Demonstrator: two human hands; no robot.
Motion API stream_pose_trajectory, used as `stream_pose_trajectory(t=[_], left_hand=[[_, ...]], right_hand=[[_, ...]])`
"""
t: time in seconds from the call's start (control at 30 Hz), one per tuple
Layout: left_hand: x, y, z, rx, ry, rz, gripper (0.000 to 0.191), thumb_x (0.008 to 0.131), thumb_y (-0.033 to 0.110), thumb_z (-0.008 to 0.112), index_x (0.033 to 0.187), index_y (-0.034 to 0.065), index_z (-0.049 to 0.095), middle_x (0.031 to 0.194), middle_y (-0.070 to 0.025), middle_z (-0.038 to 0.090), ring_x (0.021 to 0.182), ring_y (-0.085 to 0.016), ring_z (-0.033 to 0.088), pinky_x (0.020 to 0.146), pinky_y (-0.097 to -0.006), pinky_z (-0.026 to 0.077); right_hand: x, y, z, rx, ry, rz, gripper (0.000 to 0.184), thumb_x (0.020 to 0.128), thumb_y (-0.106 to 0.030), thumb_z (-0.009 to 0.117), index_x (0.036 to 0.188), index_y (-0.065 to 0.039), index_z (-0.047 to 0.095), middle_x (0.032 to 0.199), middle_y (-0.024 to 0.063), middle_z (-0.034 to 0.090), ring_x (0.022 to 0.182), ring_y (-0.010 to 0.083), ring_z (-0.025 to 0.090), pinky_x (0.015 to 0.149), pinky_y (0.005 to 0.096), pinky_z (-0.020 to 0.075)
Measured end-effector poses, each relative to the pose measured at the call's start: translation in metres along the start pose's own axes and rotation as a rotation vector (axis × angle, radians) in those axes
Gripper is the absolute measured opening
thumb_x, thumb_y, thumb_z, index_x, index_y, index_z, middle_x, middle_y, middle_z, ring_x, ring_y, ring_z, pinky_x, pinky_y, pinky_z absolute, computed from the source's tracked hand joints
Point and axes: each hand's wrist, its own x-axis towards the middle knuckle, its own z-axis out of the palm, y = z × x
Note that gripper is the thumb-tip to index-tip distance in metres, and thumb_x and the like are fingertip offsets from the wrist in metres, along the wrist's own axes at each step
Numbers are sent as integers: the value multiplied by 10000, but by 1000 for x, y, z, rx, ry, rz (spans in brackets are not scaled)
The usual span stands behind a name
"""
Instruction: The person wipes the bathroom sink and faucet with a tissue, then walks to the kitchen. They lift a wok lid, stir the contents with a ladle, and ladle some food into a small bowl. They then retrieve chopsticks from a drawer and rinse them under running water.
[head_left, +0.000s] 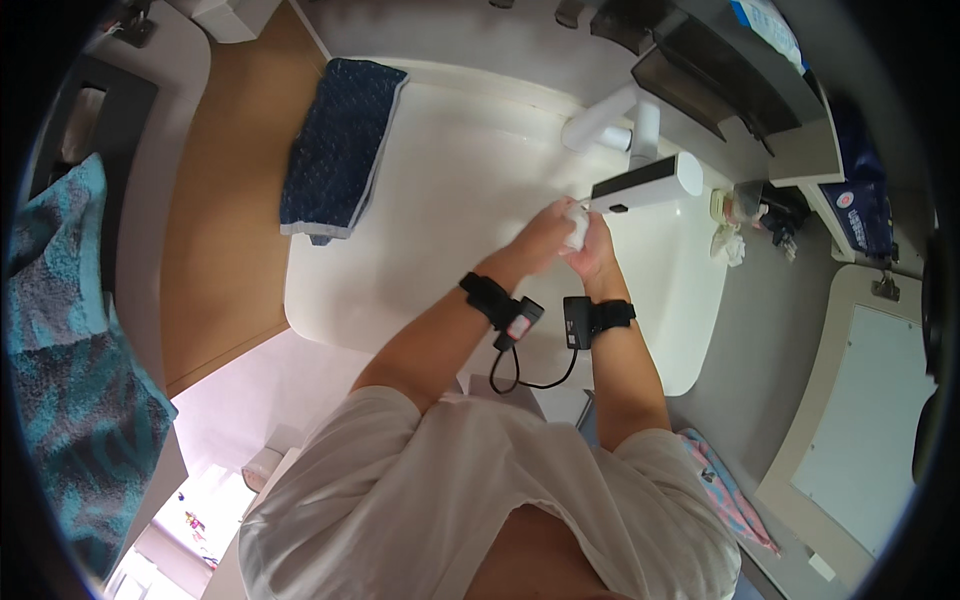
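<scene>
Under the white faucet spout (645, 184), my left hand (536, 234) and my right hand (596, 246) come together above the white washbasin (442, 187). Between them they hold a small crumpled white cloth (576, 227), though its exact material is hard to make out. The left fingers curl over it from the left, slightly blurred. My right hand supports it from the right, with its fingertips partly hidden by the spout. Each wrist wears a black strap with a small black device, and a cable (541, 385) links the two.
A folded navy towel (341, 146) lies over the basin's left rim, beside a wood-coloured counter (217, 202). A turquoise and grey towel (82, 375) hangs at far left. On the right are a shelf (806, 157), a navy pouch (859, 214) and a crumpled white item (727, 246) by the basin.
</scene>
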Motion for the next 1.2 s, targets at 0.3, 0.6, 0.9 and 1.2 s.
stream_pose_trajectory(t=[0.3,0.6,0.9,1.2], left_hand=[[-107,89,-24,133,301,-137,516,889,141,561,1323,-59,366,1176,-139,517,1062,-218,532,947,-340,458],[-243,115,-24,30,511,-57,367,916,57,492,1264,-50,449,1247,-177,529,1140,-257,533,972,-350,446],[-323,117,-31,66,592,-1,305,912,50,486,1210,-10,510,1216,-135,556,1096,-196,560,925,-305,464],[-202,19,-95,928,128,8,371,927,168,489,1267,21,489,1302,-111,519,1194,-252,491,1006,-364,381]], right_hand=[[22,10,3,-44,-72,31,205,978,-200,416,1056,-60,544,1011,98,603,958,265,591,833,432,508],[54,2,-25,152,132,-22,219,973,-109,368,1116,18,473,1050,205,560,988,335,563,948,513,444],[22,6,0,45,76,-17,377,987,-172,323,1293,36,396,1263,222,485,1170,382,477,1025,562,342],[30,-2,3,85,-48,-146,263,990,-206,358,1131,-7,454,1154,214,502,1093,424,493,987,598,355]])
